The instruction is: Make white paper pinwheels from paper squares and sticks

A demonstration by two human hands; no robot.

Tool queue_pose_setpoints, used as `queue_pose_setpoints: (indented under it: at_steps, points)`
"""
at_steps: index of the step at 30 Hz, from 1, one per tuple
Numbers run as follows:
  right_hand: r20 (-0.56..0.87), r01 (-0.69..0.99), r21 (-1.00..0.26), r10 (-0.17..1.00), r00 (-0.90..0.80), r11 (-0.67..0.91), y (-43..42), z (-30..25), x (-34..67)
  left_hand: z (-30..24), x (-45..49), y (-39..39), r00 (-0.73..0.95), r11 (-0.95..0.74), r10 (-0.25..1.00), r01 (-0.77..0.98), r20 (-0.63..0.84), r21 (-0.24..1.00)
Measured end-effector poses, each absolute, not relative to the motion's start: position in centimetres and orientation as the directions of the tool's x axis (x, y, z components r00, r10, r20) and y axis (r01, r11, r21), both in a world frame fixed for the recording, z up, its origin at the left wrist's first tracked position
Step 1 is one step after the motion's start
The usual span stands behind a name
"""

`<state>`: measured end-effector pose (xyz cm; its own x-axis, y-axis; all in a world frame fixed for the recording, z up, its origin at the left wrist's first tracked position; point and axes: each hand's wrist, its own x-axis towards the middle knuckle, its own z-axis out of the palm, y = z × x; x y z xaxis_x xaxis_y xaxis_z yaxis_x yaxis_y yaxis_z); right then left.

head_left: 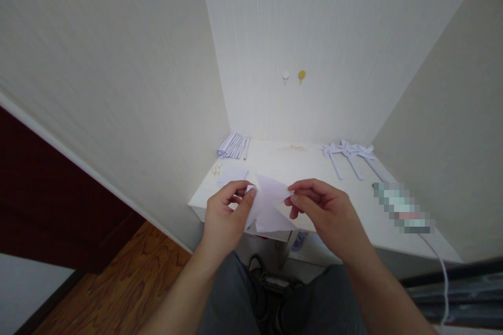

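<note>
Between my hands, over the front edge of the desk, is a white sheet of paper (268,198) with cut, flared points like pinwheel blades. My left hand (229,214) pinches its left edge between thumb and fingers. At the right, my right hand (324,212) grips one pointed corner with thumb and forefinger. Just behind my left hand lies a flat white paper square (232,174). Several finished paper pinwheels (349,151) on paper sticks lie at the back right. A pile of rolled paper sticks (234,146) rests at the back left.
The white desk (298,167) sits between pale walls. Small bits (216,169) lie near its left edge, with more crumbs (295,147) at the back. A blurred-out phone-like device (403,208) with a white cable (444,272) is at the right. Two hooks (302,75) hang on the wall.
</note>
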<state>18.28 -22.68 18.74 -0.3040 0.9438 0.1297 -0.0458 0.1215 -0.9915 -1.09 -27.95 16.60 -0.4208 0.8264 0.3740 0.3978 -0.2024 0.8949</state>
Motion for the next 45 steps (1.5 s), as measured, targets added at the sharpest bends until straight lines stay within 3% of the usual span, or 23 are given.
queue_pose_setpoints:
  at_steps: [8, 16, 32, 36, 42, 45]
  points:
    - [0.057, -0.018, -0.998, 0.921, -0.385, 0.054, -21.9, 18.2, 18.4, 16.2, -0.6, -27.4, -0.242, -0.301, 0.779, 0.664, 0.578, 0.684]
    - [0.065, 0.048, -0.994, 0.869, -0.490, 0.102, -23.1, 18.3, 18.6, 18.1, -0.8, -26.9, -0.038, -0.262, 0.945, 0.504, 0.325, 0.823]
    - [0.137, 0.050, -0.983, 0.878, -0.459, 0.179, -23.6, 18.7, 18.7, 19.8, -1.4, -27.9, 0.265, -0.432, 0.902, 0.507, 0.341, 0.746]
    - [0.136, 0.051, -0.983, 0.878, -0.458, 0.178, -23.7, 18.8, 18.7, 20.0, -1.5, -28.1, 0.270, -0.439, 0.898, 0.500, 0.348, 0.746]
    - [0.152, 0.013, -0.984, 0.886, -0.438, 0.175, -24.2, 19.3, 18.8, 20.2, -1.5, -27.9, 0.116, -0.321, 0.945, 0.484, 0.304, 0.814]
    - [0.155, 0.021, -0.983, 0.887, -0.435, 0.182, -24.3, 19.6, 18.8, 20.4, -1.6, -28.0, 0.143, -0.343, 0.939, 0.493, 0.314, 0.799]
